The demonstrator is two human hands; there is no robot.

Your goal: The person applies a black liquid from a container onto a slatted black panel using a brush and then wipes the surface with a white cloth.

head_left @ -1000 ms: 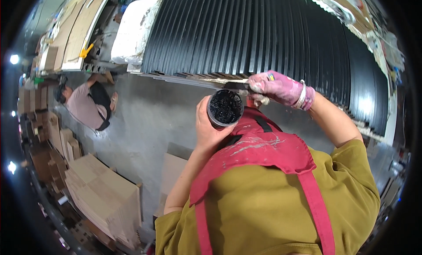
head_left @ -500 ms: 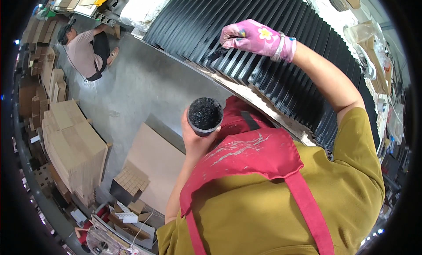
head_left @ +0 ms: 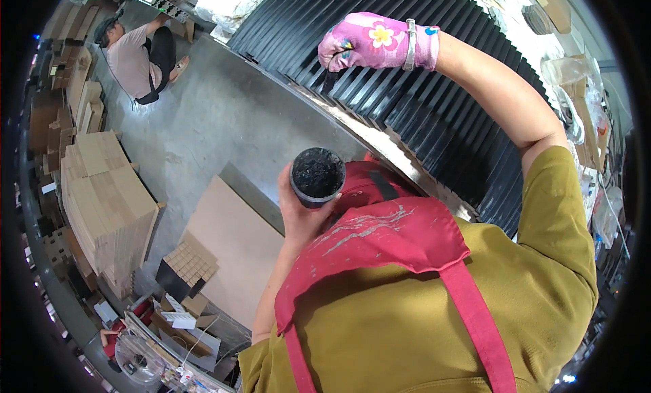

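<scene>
My bare left hand is wrapped round a cup of thick black paint, held upright in front of my red apron. My right hand wears a pink flowered glove and is closed on a paint-blackened brush; most of the brush is hidden in the fist. The brush points down over the near ends of long black slats, which lie side by side in a wide row. Whether its tip touches them I cannot tell. Some slats look wet and glossy.
To the left, stacked flat cardboard stands on the grey floor beside a large brown board. A black box of small blocks sits next to it. Another person crouches at the far left. A fan is at the lower left.
My right hand has moved left and slightly away from me with the brush, which now hangs more steeply. The cup in my left hand has hardly moved.
</scene>
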